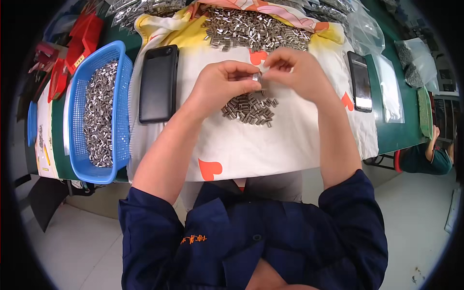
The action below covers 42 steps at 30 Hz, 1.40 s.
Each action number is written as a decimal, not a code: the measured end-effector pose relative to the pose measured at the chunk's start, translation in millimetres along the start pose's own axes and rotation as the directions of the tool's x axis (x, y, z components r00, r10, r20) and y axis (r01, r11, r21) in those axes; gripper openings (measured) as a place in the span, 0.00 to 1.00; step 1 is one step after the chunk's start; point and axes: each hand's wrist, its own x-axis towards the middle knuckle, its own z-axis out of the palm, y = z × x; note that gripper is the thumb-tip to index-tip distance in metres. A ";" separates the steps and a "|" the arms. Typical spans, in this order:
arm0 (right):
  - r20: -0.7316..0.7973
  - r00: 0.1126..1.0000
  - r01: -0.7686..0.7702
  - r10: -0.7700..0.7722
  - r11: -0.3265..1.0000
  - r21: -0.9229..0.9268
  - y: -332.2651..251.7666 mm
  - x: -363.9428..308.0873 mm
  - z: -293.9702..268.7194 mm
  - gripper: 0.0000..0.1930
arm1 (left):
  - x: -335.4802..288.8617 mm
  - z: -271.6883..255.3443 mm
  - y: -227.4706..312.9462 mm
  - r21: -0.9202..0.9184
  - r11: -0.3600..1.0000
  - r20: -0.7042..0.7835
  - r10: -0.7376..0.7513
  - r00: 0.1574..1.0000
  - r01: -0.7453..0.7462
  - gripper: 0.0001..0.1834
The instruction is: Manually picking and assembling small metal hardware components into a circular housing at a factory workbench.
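Observation:
Between the thumb and fingers of my left hand is a small shiny metal sleeve. My right hand is closed just to its right, fingertips curled together close to the sleeve; whatever they may pinch is too small to make out. Below both hands lies a small pile of metal sleeves on a white cloth with red hearts. A larger heap of similar metal sleeves spreads over the far part of the cloth.
At left stands a blue plastic basket holding many metal pieces, beside a black phone-like case. A phone and plastic bags lie at right. Red bins sit far left. Another person's arm shows at the right edge.

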 end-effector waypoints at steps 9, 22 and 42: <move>-0.296 0.878 0.089 -0.376 0.736 -0.672 32.3 19.3 10.9 0.05 | 5.2 5.2 -3.7 0.006 1.000 0.011 -0.001 1.000 0.001 0.14; -0.218 0.971 0.116 -0.095 0.990 0.085 -7.4 -1.3 16.2 0.05 | 6.9 -2.8 -6.3 -0.256 0.967 -0.055 0.006 0.998 -0.020 0.14; -0.308 0.951 0.012 -0.002 1.000 0.028 10.9 4.6 -2.4 0.08 | 0.1 1.7 -0.3 -0.013 1.000 -0.048 -0.013 0.999 0.013 0.13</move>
